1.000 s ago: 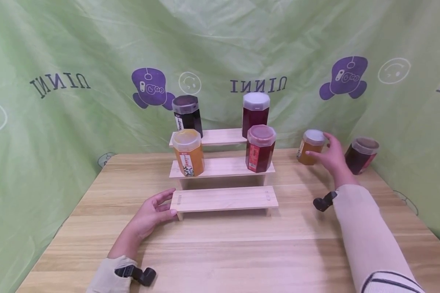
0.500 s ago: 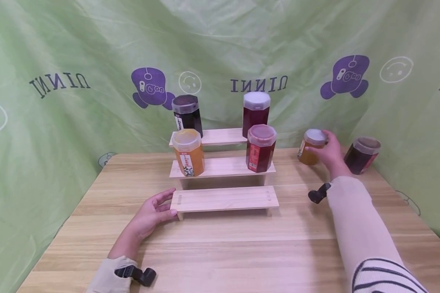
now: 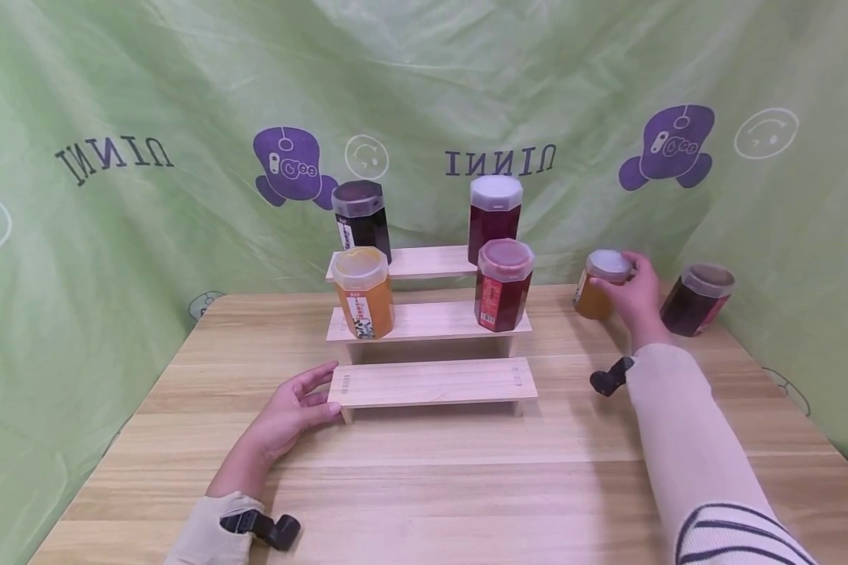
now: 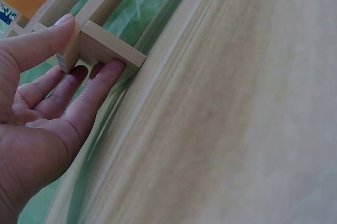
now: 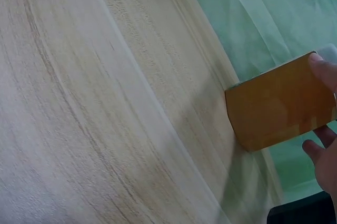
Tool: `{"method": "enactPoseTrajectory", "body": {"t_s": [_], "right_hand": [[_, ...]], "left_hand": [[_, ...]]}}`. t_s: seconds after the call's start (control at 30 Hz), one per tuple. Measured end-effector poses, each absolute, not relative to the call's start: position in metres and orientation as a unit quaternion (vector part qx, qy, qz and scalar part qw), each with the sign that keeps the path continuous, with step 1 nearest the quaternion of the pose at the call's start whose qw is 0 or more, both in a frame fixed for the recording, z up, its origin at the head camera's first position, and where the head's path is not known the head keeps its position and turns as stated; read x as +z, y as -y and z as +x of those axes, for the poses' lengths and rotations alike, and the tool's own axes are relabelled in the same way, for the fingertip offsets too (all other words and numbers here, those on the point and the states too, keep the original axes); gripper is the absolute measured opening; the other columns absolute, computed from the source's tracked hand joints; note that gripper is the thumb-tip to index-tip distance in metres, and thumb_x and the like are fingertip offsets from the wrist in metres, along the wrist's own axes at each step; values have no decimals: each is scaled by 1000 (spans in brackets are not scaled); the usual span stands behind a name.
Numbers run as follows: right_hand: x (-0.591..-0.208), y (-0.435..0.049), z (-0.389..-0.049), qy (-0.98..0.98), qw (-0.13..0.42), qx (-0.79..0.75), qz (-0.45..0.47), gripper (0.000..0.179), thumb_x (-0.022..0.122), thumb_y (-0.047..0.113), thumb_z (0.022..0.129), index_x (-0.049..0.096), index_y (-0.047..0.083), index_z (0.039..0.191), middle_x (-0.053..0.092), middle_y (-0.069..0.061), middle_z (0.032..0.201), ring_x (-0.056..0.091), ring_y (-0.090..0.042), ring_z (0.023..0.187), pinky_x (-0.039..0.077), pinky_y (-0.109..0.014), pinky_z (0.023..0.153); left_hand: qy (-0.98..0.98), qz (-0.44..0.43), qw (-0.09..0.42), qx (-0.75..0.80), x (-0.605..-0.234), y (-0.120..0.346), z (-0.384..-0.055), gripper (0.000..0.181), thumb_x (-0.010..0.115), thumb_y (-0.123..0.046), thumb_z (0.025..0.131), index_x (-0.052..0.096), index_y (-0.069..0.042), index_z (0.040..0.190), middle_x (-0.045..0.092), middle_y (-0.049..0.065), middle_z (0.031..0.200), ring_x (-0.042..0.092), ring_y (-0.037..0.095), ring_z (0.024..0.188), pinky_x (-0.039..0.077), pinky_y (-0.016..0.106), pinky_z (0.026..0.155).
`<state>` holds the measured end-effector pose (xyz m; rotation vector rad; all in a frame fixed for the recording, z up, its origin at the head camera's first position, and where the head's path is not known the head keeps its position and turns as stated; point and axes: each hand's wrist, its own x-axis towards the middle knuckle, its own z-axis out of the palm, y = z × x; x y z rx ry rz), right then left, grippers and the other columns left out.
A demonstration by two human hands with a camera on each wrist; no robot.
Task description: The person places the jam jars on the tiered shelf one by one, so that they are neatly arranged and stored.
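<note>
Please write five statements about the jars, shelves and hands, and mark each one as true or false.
1. The right hand grips an amber octagonal jar with a pale lid. True.
2. The left hand grips the back shelf. False: the left hand grips the left end of the front pale wooden shelf.
3. On the middle wooden shelf, an orange octagonal jar stands left of a red octagonal jar. True.
4. The shelves hold five jars. False: they hold four, two of them on the back wooden shelf.
5. A dark octagonal jar with a brownish lid is right of the right hand. True.
</note>
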<state>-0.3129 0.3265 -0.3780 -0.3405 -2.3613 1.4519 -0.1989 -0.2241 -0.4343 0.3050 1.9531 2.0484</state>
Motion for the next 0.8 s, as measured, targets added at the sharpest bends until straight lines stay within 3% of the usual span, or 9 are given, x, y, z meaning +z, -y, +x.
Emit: {"method": "enactPoseTrajectory", "body": {"t_s": [0.23, 0.8], "right_hand": [[-383, -323, -310, 804, 202, 539, -151, 85, 79, 17, 83, 30, 8, 151, 32, -13, 154, 39, -31, 134, 36, -38, 112], [-387, -314, -295, 792, 215, 540, -185, 86, 85, 30, 76, 40, 11, 147, 44, -14, 145, 45, -27, 126, 44, -36, 106]], "left_hand": [[-678, 102, 148, 713, -433, 223, -199, 81, 69, 8, 82, 25, 7, 150, 28, 29, 149, 61, 22, 108, 56, 38, 88], [-686, 99, 146, 706, -433, 223, -198, 80, 70, 7, 82, 27, 5, 150, 29, 28, 150, 59, 26, 112, 56, 37, 90]]}}
